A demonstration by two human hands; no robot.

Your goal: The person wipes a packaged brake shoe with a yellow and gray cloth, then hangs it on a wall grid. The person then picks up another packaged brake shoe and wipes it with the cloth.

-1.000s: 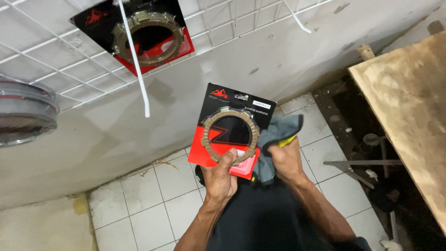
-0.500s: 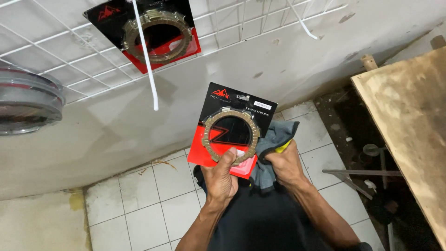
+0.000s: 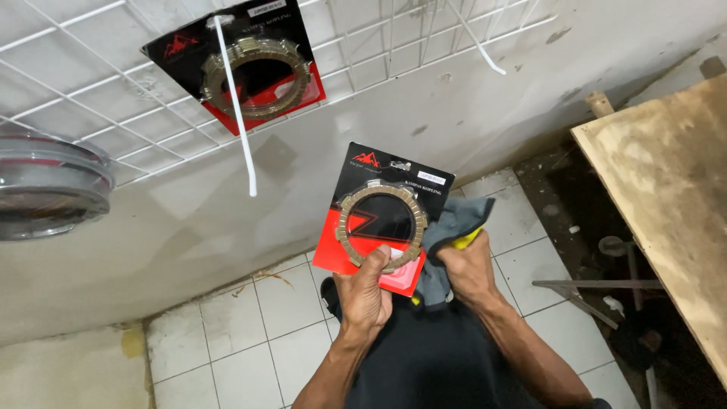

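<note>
Closest to us, our left hand (image 3: 369, 291) pinches the lower edge of a carded pack (image 3: 382, 216), a black and red backing card with a tan friction ring (image 3: 381, 227) sealed on its face, thumb over the ring's lower arc. Just right of that grip, our right hand (image 3: 468, 269) is clenched around a grey cloth (image 3: 447, 227) and something yellow. We judge the pack light and fairly stiff, the plastic face probably slick, so the card's bottom rim seems the safest hold. Above the grip, a matching pack (image 3: 246, 64) hangs on the white wire grid (image 3: 91, 106) on the wall.
</note>
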